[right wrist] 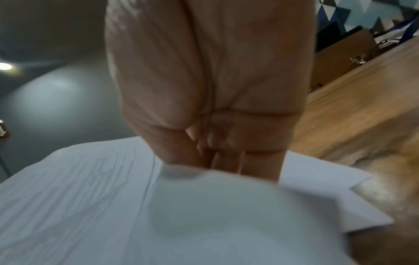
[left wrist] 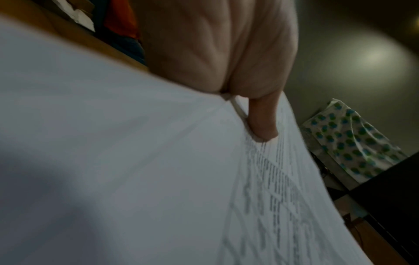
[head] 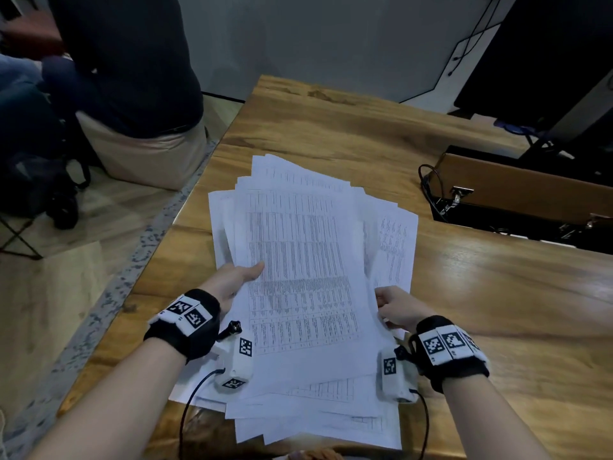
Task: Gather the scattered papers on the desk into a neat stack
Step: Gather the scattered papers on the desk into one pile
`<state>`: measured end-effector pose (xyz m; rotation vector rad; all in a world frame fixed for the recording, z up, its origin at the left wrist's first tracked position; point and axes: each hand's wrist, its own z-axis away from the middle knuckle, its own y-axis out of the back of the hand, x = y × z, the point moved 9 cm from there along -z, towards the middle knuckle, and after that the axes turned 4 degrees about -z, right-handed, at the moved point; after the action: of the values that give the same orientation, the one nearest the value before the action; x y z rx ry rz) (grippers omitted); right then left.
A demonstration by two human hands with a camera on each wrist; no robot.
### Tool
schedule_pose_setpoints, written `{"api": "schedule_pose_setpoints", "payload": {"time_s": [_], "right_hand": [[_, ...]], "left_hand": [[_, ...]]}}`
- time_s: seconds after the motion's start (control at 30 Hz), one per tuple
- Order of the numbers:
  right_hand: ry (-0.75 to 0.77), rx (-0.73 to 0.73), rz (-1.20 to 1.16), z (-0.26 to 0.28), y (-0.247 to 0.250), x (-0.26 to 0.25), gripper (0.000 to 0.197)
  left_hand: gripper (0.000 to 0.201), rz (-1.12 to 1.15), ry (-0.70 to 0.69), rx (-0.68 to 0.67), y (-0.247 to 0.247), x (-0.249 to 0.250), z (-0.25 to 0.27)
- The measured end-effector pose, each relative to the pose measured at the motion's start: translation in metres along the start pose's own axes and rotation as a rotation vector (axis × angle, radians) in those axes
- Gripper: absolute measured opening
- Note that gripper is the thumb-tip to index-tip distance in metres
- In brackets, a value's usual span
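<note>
A fanned pile of white printed papers (head: 298, 260) lies in the middle of the wooden desk (head: 464, 293), its sheets skewed at different angles. My left hand (head: 238, 277) grips the pile's left edge, thumb on top of the printed sheet and fingers hidden beneath. In the left wrist view the thumb (left wrist: 263, 123) presses on the papers (left wrist: 158, 179). My right hand (head: 394, 307) grips the right edge of the pile, fingers curled around it. The right wrist view shows those curled fingers (right wrist: 217, 157) against the paper edges (right wrist: 90, 197).
A brown open case (head: 517, 190) with cables sits at the desk's right rear, in front of a dark monitor (head: 544, 61). A seated person (head: 132, 78) is off the desk's left edge. Bare wood (head: 348, 127) lies beyond the pile.
</note>
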<state>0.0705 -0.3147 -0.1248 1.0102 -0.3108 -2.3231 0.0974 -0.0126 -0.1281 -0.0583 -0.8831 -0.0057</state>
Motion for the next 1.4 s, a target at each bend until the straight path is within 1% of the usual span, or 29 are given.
{"api": "schedule_pose_setpoints", "payload": {"time_s": [0.03, 0.07, 0.1, 0.17, 0.2, 0.23, 0.27, 0.33, 0.4, 0.43, 0.5, 0.53, 0.57, 0.6, 0.67, 0.73, 0.8, 0.9, 1.0, 1.1, 1.13, 1.17, 1.2, 1.23, 1.3, 1.33, 1.4], "right_hand": [[0.003, 0.011, -0.018, -0.001, 0.001, 0.000, 0.050], [0.018, 0.046, -0.057, -0.004, 0.005, 0.001, 0.048], [0.028, 0.128, -0.093, -0.005, 0.015, 0.002, 0.044], [0.035, 0.409, -0.128, -0.006, 0.049, 0.008, 0.033], [0.012, 0.532, -0.126, -0.006, 0.065, 0.015, 0.031], [-0.029, 0.582, -0.115, -0.005, 0.074, 0.019, 0.036], [-0.073, 0.585, -0.105, -0.009, 0.077, 0.024, 0.043], [-0.147, 0.550, -0.078, -0.016, 0.075, 0.027, 0.050], [-0.139, 0.554, -0.097, -0.022, 0.072, 0.018, 0.045], [-0.122, 0.560, -0.125, -0.023, 0.069, 0.011, 0.040], [-0.107, 0.587, -0.147, -0.025, 0.066, 0.001, 0.031], [-0.099, 0.599, -0.145, -0.026, 0.065, -0.002, 0.028], [-0.093, 0.589, -0.138, -0.026, 0.064, -0.006, 0.027], [-0.080, 0.568, -0.135, -0.028, 0.062, -0.009, 0.027], [-0.049, 0.497, -0.116, -0.030, 0.058, -0.015, 0.028], [-0.025, 0.444, -0.084, -0.030, 0.055, -0.018, 0.028], [-0.031, 0.395, -0.056, -0.028, 0.054, -0.015, 0.035], [-0.078, 0.280, -0.026, -0.023, 0.051, -0.002, 0.040], [-0.086, 0.207, -0.046, -0.013, 0.050, 0.007, 0.040], [-0.035, 0.131, -0.104, -0.008, 0.032, -0.007, 0.033], [-0.018, 0.126, -0.146, -0.007, 0.024, -0.016, 0.038], [0.014, 0.143, -0.178, -0.008, 0.018, -0.023, 0.047], [0.030, 0.188, -0.210, -0.008, 0.018, -0.029, 0.057], [0.047, 0.253, -0.248, -0.007, 0.022, -0.031, 0.061], [0.033, 0.405, -0.263, 0.001, 0.035, -0.027, 0.060], [0.014, 0.435, -0.241, 0.002, 0.038, -0.021, 0.058], [-0.014, 0.431, -0.147, 0.001, 0.030, -0.013, 0.055]], "left_hand": [[0.101, -0.014, 0.014, -0.001, 0.002, -0.004, -0.006], [0.102, 0.006, 0.012, 0.003, 0.004, -0.004, -0.009], [0.091, 0.007, -0.001, 0.041, 0.008, -0.004, -0.011], [0.062, -0.011, -0.051, 0.135, 0.013, 0.004, -0.002], [0.054, -0.036, -0.080, 0.165, 0.016, 0.007, -0.001], [0.047, -0.068, -0.111, 0.189, 0.019, 0.011, 0.001], [0.043, -0.100, -0.138, 0.214, 0.024, 0.013, 0.001], [0.043, -0.125, -0.153, 0.296, 0.038, 0.015, -0.001], [0.043, -0.152, -0.111, 0.381, 0.050, 0.007, -0.006], [0.040, -0.202, -0.088, 0.420, 0.053, 0.004, -0.009], [0.034, -0.371, -0.039, 0.473, 0.057, -0.001, -0.013], [0.036, -0.446, -0.007, 0.492, 0.059, -0.003, -0.014], [0.037, -0.472, 0.002, 0.476, 0.058, -0.003, -0.016], [0.037, -0.462, -0.005, 0.426, 0.056, -0.004, -0.023], [0.034, -0.381, -0.016, 0.326, 0.052, -0.006, -0.036], [0.035, -0.342, -0.042, 0.275, 0.050, -0.003, -0.043], [0.038, -0.319, -0.073, 0.190, 0.036, 0.011, -0.027], [0.037, -0.265, -0.041, 0.063, 0.021, 0.014, -0.007], [0.039, -0.214, -0.029, 0.032, 0.022, 0.011, -0.002], [0.042, -0.182, -0.050, 0.000, 0.009, 0.011, -0.003], [0.046, -0.188, -0.056, -0.013, 0.002, 0.011, -0.002], [0.049, -0.187, -0.062, -0.021, -0.005, 0.011, -0.002], [0.051, -0.173, -0.072, -0.030, -0.009, 0.011, -0.003], [0.053, -0.146, -0.079, -0.027, -0.011, 0.011, -0.002], [0.059, -0.075, -0.061, 0.028, -0.003, 0.010, 0.000], [0.064, -0.037, -0.057, 0.050, 0.001, 0.009, -0.001], [0.073, -0.016, -0.054, 0.100, 0.005, 0.008, -0.002]]}}
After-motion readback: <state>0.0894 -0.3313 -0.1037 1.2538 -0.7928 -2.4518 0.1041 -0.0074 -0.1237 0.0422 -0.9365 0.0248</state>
